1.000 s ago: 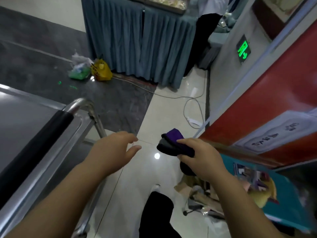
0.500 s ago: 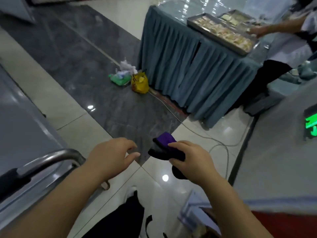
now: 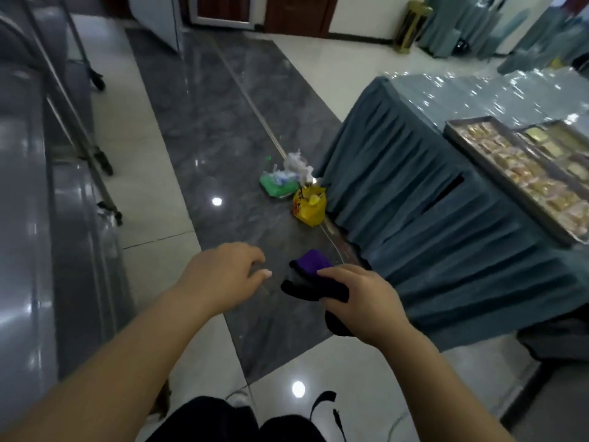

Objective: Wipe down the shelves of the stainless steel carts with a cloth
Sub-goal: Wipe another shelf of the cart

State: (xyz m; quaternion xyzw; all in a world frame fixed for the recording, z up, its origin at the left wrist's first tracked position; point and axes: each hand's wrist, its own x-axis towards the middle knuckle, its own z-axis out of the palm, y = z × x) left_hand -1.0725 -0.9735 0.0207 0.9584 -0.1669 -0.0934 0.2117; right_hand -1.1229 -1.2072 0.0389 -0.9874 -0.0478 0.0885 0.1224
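Note:
My right hand (image 3: 360,301) grips a folded purple and black cloth (image 3: 310,275) in the air over the dark floor strip. Just left of it my left hand (image 3: 223,275) hovers with its fingers loosely curled and holds nothing. A stainless steel cart (image 3: 28,218) fills the left edge of the view, its flat top shelf blurred, and both hands are well to the right of it. More cart legs with castors (image 3: 102,161) stand behind it.
A table with a teal skirt (image 3: 430,199) stands at the right, with metal trays of food (image 3: 522,173) on top. A yellow bag (image 3: 309,204) and a green bag (image 3: 279,183) lie on the floor by its corner. A cable (image 3: 331,234) runs past them.
The view has swung left and upward, away from the red wall and toward the open floor. Both hands keep the same pose, the cloth still in the right. The cart's handle has left the view.

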